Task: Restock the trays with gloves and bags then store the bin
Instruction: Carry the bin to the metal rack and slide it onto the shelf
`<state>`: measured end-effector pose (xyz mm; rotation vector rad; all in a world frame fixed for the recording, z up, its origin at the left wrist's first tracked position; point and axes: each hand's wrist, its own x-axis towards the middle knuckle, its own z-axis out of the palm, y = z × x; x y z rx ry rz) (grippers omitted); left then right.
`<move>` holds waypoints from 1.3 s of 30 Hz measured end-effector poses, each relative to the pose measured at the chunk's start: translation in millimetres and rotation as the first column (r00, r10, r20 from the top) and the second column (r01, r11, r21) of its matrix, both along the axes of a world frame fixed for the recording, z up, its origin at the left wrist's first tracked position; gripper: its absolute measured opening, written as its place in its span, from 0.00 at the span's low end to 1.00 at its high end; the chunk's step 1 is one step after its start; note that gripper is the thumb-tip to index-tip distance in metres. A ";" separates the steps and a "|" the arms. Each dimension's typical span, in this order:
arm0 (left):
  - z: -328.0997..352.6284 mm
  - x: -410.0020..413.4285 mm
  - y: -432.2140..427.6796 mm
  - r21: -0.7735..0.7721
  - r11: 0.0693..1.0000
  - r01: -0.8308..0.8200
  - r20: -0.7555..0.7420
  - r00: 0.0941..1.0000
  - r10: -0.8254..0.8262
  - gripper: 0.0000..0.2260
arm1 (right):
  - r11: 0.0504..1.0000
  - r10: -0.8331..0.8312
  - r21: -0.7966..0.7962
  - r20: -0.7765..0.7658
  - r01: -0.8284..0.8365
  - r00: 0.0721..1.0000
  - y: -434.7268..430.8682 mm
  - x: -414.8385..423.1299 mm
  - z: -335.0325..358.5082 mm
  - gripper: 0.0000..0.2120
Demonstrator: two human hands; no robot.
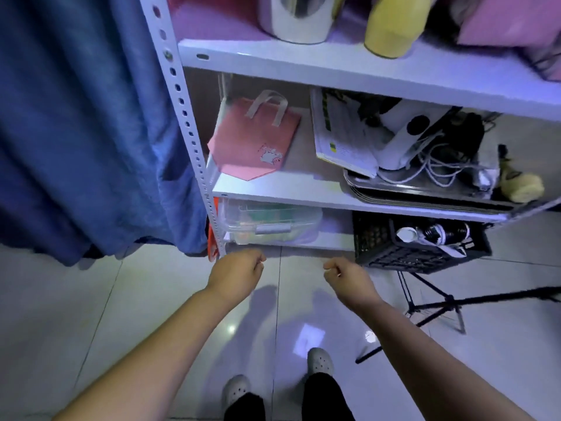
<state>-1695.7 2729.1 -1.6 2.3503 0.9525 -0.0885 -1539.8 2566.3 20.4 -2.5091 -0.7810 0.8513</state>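
2 hands [235, 273] [349, 278], 1 clr bin [270, 223], 1 pink bag [255, 141], 1 crate [409, 253]

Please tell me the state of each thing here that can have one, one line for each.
left hand: fingers curled, holds nothing
right hand: fingers curled, holds nothing
clear bin: lid on, on the lowest shelf
pink bag: lies flat on the middle shelf
metal trays: stacked, cables piled on top
black crate: on the floor, open top

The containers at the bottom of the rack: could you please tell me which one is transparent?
The lidded bin on the left, beside the rack post, is see-through; the crate to its right is black and latticed.
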 end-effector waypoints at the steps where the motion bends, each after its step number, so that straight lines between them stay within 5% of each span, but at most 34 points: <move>1: 8.6 -4.3 -1.4 0.018 0.999 0.029 -0.016 0.999 -0.028 0.12 | 1.000 -0.022 0.011 0.006 0.022 1.000 -8.6 -9.2 9.9 0.10; 10: 44.5 -23.1 -20.0 0.155 0.976 0.152 -0.101 0.985 -0.137 0.11 | 0.992 -0.123 0.013 0.068 0.122 0.990 -47.7 -45.0 39.6 0.07; 21: -47.5 -9.0 44.2 0.275 0.878 0.391 -0.410 0.874 -0.261 0.16 | 0.991 -0.105 -0.074 0.065 0.110 0.992 3.9 -31.6 -44.4 0.10; 29: -157.7 59.0 140.1 0.275 0.754 0.596 -0.415 0.781 -0.467 0.34 | 0.989 -0.140 -0.018 0.153 0.145 0.978 96.7 19.4 -160.7 0.14; 34: -195.8 67.8 167.0 0.375 0.691 0.619 -0.264 0.785 -0.560 0.37 | 1.000 -0.016 0.023 0.310 0.010 0.950 137.5 40.5 -207.1 0.27; 39: -209.3 69.8 186.0 0.348 0.709 0.613 -0.272 0.790 -0.549 0.33 | 0.998 0.062 -0.014 0.442 -0.062 0.895 150.3 45.3 -234.1 0.30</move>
